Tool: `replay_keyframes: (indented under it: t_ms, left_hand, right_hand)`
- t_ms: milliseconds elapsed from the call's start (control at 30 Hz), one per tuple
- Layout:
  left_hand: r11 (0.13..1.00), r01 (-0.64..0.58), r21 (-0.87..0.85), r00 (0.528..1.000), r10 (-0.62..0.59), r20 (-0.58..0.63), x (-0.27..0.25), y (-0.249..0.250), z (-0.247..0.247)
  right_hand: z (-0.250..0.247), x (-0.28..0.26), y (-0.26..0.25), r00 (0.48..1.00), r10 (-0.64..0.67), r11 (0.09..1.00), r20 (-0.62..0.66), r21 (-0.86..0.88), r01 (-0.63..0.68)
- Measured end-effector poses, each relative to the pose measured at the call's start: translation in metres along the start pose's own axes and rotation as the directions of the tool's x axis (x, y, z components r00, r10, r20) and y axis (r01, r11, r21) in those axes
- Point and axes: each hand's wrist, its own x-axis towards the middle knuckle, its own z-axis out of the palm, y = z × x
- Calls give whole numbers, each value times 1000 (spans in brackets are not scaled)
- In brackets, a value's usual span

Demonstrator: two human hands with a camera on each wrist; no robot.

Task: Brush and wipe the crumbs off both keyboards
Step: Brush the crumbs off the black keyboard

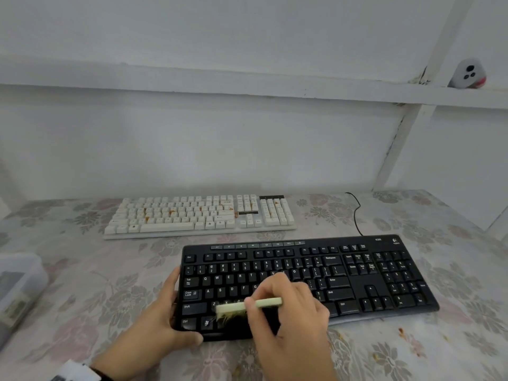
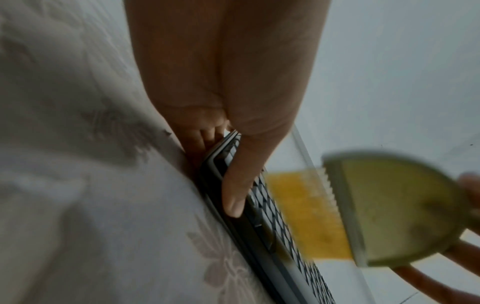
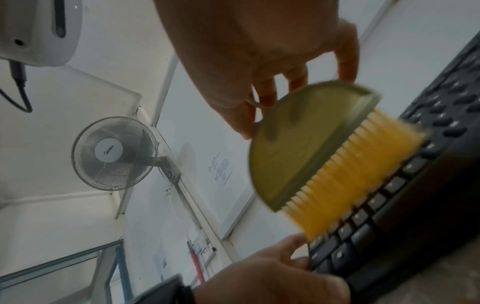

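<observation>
A black keyboard [image 1: 343, 273] lies near me on the flowered tablecloth. My right hand [image 1: 291, 306] grips a pale green half-round brush [image 1: 248, 306] with yellow bristles [image 3: 345, 176] that touch the bottom-left keys. My left hand [image 1: 162, 317] holds the black keyboard's left edge, thumb [image 2: 241, 181] on top of its front corner and fingers along the side. A white keyboard [image 1: 198, 214] with orange crumbs among its keys lies farther back, untouched. In the left wrist view the brush [image 2: 389, 211] hovers over the black keyboard's [image 2: 283, 230] key rows.
A clear plastic box [image 1: 19, 287] stands at the table's left edge. Orange crumbs [image 1: 402, 331] lie on the cloth right of the black keyboard's front. A black cable [image 1: 356, 213] runs back from that keyboard. The wall and a shelf rail rise behind the table.
</observation>
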Motion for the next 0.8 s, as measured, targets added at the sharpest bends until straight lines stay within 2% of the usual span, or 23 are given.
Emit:
replay_keyframes:
  t_ms: [67,100,133,167,300,367,400,433,500,600,700,733,800]
  left_hand:
    - [1000,-1,11,1000,1,-7,4,-4,-1]
    - [1000,-10,22,1000,11,-27,6,-6,-2]
    - [1000,-18,21,999,19,-48,8,-8,-2]
    - [1000,-23,14,998,24,-51,8,-8,-2]
    - [1000,-17,3,1000,17,16,0,3,1]
    - [1000,-17,-11,1000,18,14,-1,4,1]
    - [1000,-19,-12,1000,19,13,-2,5,1]
    - [1000,-24,-2,1000,24,11,-1,6,2]
    - [999,-36,22,999,36,10,-1,6,3]
    - [1000,-26,14,1000,26,9,0,5,2]
    - [1000,-19,9,1000,18,5,-1,4,1]
    - [1000,-20,2,1000,20,8,-2,4,2]
    - [1000,-20,-19,1000,20,6,-1,5,3]
  right_hand:
    - [-1,1,-8,995,1,982,101,186,-20]
    - [-1,1,-12,972,32,949,232,299,-102]
    - [0,-1,-13,937,52,920,346,349,-180]
    - [1,-2,-11,932,48,925,359,337,-178]
    - [0,-1,1,958,153,962,242,184,-200]
    - [-1,-2,0,991,83,993,104,80,-91]
    - [-1,-1,-3,994,49,995,98,85,-57]
    - [-1,-1,-8,989,59,984,138,159,-81]
    - [-1,-4,-14,947,85,949,310,264,-171]
    - [1,-5,-6,957,111,963,269,207,-170]
    - [-8,-2,4,990,95,991,100,86,-104]
    - [-13,0,5,988,106,986,111,114,-118]
    - [-22,3,8,963,133,957,236,221,-187]
